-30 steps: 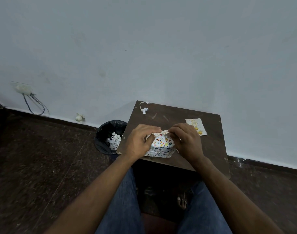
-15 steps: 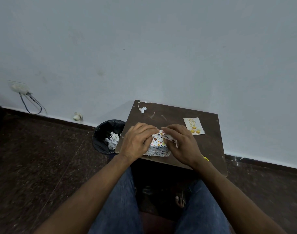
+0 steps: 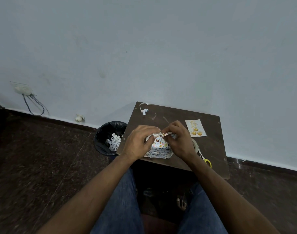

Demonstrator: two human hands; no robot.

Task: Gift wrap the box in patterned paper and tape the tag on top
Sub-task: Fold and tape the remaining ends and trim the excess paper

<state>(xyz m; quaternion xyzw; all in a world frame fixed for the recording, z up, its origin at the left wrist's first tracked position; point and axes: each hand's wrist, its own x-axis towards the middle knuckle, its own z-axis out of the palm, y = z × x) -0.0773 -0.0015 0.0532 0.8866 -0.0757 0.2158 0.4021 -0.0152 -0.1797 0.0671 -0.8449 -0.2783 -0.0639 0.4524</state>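
A small box wrapped in white patterned paper point(image 3: 158, 147) sits near the front of the dark wooden table point(image 3: 210, 149). My left hand point(image 3: 137, 142) curls over the box's left top edge and holds the paper there. My right hand point(image 3: 179, 141) pinches a folded paper flap at the top of the box, fingertips meeting those of the left hand. The tag point(image 3: 195, 128), white with yellow marks, lies flat on the table to the right of my hands. A roll of tape point(image 3: 195, 146) peeks out behind my right wrist.
Yellow-handled scissors point(image 3: 206, 160) lie at the table's front right. Paper strips point(image 3: 144, 109) lie at the far left corner. A black bin point(image 3: 103, 141) with paper scraps stands on the floor left of the table. The wall is close behind. My knees are under the table's front edge.
Both hands have shifted slightly on the box top; the right hand now pinches the flap higher up, and the scissors and tape roll have come into view behind my right wrist.
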